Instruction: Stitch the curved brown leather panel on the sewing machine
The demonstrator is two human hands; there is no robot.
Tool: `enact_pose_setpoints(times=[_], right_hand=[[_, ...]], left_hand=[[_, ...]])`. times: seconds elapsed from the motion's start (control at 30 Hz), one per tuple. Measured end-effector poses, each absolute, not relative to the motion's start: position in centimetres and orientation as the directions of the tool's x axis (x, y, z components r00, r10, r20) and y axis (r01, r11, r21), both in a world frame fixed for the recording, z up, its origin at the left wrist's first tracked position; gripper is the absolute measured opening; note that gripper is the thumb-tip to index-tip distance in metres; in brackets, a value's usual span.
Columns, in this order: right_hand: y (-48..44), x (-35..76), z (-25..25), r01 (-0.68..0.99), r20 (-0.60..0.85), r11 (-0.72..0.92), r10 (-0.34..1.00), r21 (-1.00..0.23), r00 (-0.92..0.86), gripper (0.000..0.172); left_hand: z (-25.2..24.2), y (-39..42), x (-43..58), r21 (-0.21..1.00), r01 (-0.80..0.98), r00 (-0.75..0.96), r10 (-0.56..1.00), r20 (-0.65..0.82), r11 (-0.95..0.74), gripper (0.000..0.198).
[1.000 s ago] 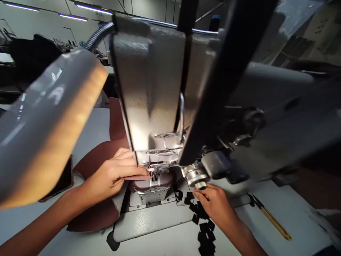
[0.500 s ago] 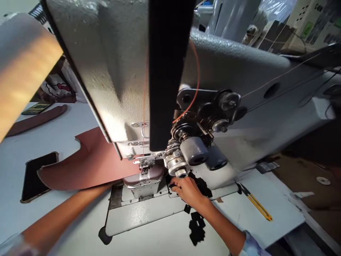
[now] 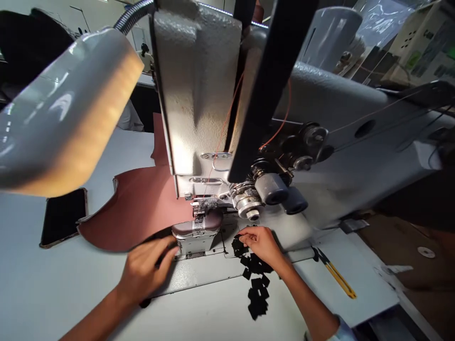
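Two hands | left (image 3: pixel 144 271) open on brown leather (image 3: pixel 137 208) | right (image 3: pixel 261 244) pinching black patches (image 3: pixel 256 284) (many)

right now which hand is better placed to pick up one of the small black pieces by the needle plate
Right. The right hand already has its fingertips at the small black pieces. The left hand lies across the machine bed, beside the brown leather.

No lettering, label or number is legible on the sewing machine (image 3: pixel 199 94) or elsewhere.
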State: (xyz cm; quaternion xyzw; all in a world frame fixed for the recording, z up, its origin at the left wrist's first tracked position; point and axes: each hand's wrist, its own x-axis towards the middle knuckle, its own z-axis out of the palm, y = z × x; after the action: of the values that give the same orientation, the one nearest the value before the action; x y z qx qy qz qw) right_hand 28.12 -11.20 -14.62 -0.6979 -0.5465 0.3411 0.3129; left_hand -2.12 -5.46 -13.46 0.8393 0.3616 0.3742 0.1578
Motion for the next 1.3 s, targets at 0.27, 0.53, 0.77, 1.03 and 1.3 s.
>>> enact_pose_setpoints(times=[0.27,0.53,0.77,1.03,1.3], right_hand=[[-14.2,23.5,-11.0,0.536,0.000,-0.096,0.984,-0.839,0.176,0.022],[-14.8,20.8,-8.3,0.615,0.388,0.221,0.909,-0.757,0.151,0.020],[-12.4,18.7,-5.1,0.758,0.835,0.552,0.551,-0.347,-0.019,0.026],[-11.0,17.5,-5.3,0.865,0.826,0.501,0.492,-0.012,-0.274,0.023],[-10.7,17.5,-5.0,0.799,0.817,0.564,0.550,-0.208,-0.176,0.017]], left_hand=[[-10.5,-10.4,4.8,0.779,0.290,0.517,0.776,0.361,-0.556,0.009],[-9.9,-10.3,3.3,0.896,0.228,0.529,0.821,0.213,-0.380,0.015],[-9.5,-10.1,1.1,0.872,0.266,0.483,0.839,0.249,-0.412,0.013],[-8.6,-8.8,0.4,0.844,0.266,0.364,0.860,0.359,-0.465,0.029],[-8.1,-8.4,1.3,0.671,0.249,0.290,0.714,0.637,-0.699,0.018]])
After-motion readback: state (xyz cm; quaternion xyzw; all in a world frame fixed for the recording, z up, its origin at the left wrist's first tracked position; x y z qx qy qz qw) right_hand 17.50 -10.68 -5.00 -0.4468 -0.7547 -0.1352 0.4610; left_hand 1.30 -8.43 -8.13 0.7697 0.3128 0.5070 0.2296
